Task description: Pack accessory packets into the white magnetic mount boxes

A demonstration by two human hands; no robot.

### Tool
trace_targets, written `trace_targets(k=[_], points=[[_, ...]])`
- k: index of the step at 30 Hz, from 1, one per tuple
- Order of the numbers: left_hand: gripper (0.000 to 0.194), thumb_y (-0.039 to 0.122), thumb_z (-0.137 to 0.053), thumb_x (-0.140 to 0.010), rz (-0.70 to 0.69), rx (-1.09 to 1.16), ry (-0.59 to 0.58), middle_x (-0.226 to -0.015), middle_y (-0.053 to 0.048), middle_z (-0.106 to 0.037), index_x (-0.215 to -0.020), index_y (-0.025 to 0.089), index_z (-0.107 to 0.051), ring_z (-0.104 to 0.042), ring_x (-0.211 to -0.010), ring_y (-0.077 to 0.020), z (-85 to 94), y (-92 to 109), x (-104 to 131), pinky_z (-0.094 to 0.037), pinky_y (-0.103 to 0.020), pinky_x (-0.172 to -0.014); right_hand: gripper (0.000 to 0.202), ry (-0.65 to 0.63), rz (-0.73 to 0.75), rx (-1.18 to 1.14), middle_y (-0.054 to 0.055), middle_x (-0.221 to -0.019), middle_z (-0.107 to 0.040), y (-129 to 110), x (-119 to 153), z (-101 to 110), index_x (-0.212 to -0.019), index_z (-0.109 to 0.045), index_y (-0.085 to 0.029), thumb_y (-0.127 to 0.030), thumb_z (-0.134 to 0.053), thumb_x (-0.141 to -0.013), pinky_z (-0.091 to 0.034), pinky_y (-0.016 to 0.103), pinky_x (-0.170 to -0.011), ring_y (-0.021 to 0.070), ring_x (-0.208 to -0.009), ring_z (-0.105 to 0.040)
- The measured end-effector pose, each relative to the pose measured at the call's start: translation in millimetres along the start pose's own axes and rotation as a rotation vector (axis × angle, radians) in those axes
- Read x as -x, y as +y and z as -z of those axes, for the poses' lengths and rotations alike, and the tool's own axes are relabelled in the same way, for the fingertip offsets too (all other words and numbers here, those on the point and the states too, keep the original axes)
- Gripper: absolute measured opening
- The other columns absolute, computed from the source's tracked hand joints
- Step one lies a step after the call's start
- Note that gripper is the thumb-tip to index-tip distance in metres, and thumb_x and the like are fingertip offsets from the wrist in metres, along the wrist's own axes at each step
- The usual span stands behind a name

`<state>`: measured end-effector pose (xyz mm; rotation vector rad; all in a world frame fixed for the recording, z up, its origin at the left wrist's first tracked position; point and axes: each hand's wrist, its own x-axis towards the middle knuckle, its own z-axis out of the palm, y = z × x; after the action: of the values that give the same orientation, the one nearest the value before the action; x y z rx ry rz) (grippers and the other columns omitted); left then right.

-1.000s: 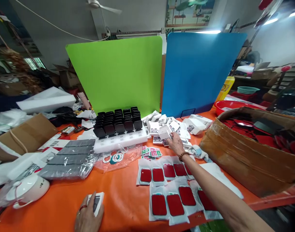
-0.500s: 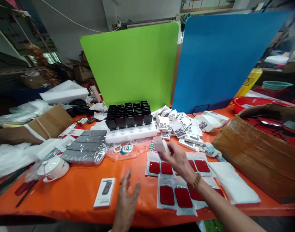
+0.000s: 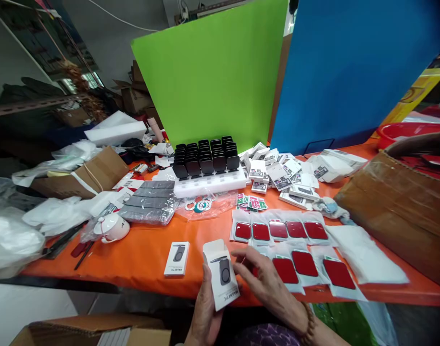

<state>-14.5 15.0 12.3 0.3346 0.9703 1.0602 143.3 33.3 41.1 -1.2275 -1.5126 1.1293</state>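
Observation:
My left hand (image 3: pixel 205 307) grips a white cardboard box (image 3: pixel 221 276), which is printed with a dark device and the word MAGNETIC. The box tilts over the table's front edge, and its top flap appears raised. Beside its right edge, my right hand (image 3: pixel 268 281) has fingers stretched toward it, apart and holding nothing; whether a fingertip touches the box I cannot tell. A second box with the same print (image 3: pixel 177 258) lies flat to the left. Red square pads in pale sleeves (image 3: pixel 285 270) lie in two rows, some partly behind my right hand.
Behind stand rows of black pieces in a white foam tray (image 3: pixel 205 189), next to a pile of small white boxes (image 3: pixel 277 173). A white cup (image 3: pixel 113 228) sits left. Cardboard boxes stand at right (image 3: pixel 396 211) and below the table's front edge (image 3: pixel 90 324).
My right hand has come down and toward me from above the red pads. The white box it held is now in my left hand. The view has tilted downward.

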Motion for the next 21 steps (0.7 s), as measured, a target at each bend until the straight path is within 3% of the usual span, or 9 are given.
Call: trace_targets(k=[2, 3, 7, 11, 13, 16, 19, 21], points=[[0.062, 0.061, -0.058, -0.079, 0.056, 0.024, -0.051, -0.105, -0.014, -0.072, -0.117, 0.013, -0.065, -0.061, -0.11, -0.0306, 3.8, -1.8, 5.8, -0.043, -0.043, -0.1, 0.024, 0.116, -0.072, -0.071, 0.0, -0.077, -0.058, 7.6, -8.5, -0.6, -0.099, -0.062, -0.02, -0.041, -0.056, -0.087, -0.044, 0.027, -0.061, 0.0136, -0.064, -0.053], [0.061, 0.061, -0.059, -0.078, 0.073, 0.014, -0.076, -0.103, -0.014, -0.073, -0.115, 0.012, -0.066, -0.062, -0.107, -0.0306, 5.8, -3.3, 8.8, -0.043, -0.043, -0.099, 0.025, 0.111, -0.104, -0.129, -0.001, -0.073, -0.057, 10.6, -12.5, -1.1, -0.093, -0.061, -0.02, -0.043, -0.059, -0.084, -0.042, 0.026, -0.057, 0.0122, -0.06, -0.05], [0.06, 0.063, -0.061, -0.075, 0.095, -0.078, -0.137, -0.099, -0.013, -0.073, -0.111, 0.015, -0.068, -0.063, -0.1, -0.0301, 14.9, -8.1, 18.4, -0.044, -0.042, -0.094, 0.033, -0.091, -0.265, -0.457, -0.006, -0.057, -0.049, 14.5, -18.6, -4.0, -0.073, -0.054, -0.019, -0.048, -0.068, -0.074, -0.03, 0.021, -0.044, 0.0071, -0.046, -0.041], [0.067, 0.071, -0.057, -0.071, 0.07, -0.124, -0.192, -0.099, -0.013, -0.071, -0.107, 0.015, -0.069, -0.064, -0.09, -0.0278, 20.1, -7.0, 22.1, -0.046, -0.039, -0.085, 0.03, -0.228, -0.465, -0.819, -0.008, -0.051, -0.049, 15.9, -9.6, -7.9, -0.078, -0.053, -0.018, -0.036, -0.074, -0.066, -0.028, 0.02, -0.043, 0.0054, -0.041, -0.039], [0.069, 0.073, -0.053, -0.073, 0.08, -0.12, -0.218, -0.097, -0.013, -0.07, -0.107, 0.015, -0.068, -0.064, -0.082, -0.0248, 20.5, -6.0, 22.2, -0.046, -0.037, -0.08, 0.031, -0.268, -0.508, -0.88, -0.008, -0.053, -0.049, 19.2, -5.8, -6.1, -0.081, -0.053, -0.019, -0.036, -0.074, -0.066, -0.03, 0.02, -0.044, 0.0051, -0.041, -0.039], [0.07, 0.073, -0.047, -0.077, 0.108, -0.085, -0.235, -0.09, -0.013, -0.069, -0.103, 0.012, -0.069, -0.061, -0.072, -0.0206, 20.4, -6.4, 20.9, -0.046, -0.034, -0.072, 0.033, -0.221, -0.437, -0.641, -0.005, -0.064, -0.054, 28.2, -7.5, 9.1, -0.088, -0.053, -0.02, -0.045, -0.068, -0.073, -0.033, 0.022, -0.046, 0.0077, -0.046, -0.045], [0.068, 0.071, -0.045, -0.079, 0.118, -0.039, -0.208, -0.088, -0.013, -0.069, -0.1, 0.011, -0.069, -0.061, -0.07, -0.0192, 21.2, -9.2, 19.4, -0.046, -0.033, -0.069, 0.018, -0.028, -0.192, -0.004, -0.001, -0.075, -0.057, 41.3, -15.9, 35.6, -0.088, -0.055, -0.021, -0.037, -0.059, -0.081, -0.042, 0.028, -0.059, 0.0139, -0.062, -0.053], [0.066, 0.07, -0.046, -0.08, 0.127, -0.031, -0.176, -0.089, -0.013, -0.07, -0.1, 0.011, -0.068, -0.061, -0.071, -0.0196, 22.2, -11.8, 18.8, -0.046, -0.033, -0.071, 0.007, -0.017, -0.081, 0.375, 0.003, -0.083, -0.06, 49.5, -20.9, 51.1, -0.087, -0.056, -0.021, -0.024, -0.057, -0.081, -0.044, 0.032, -0.071, 0.0181, -0.074, -0.056]])
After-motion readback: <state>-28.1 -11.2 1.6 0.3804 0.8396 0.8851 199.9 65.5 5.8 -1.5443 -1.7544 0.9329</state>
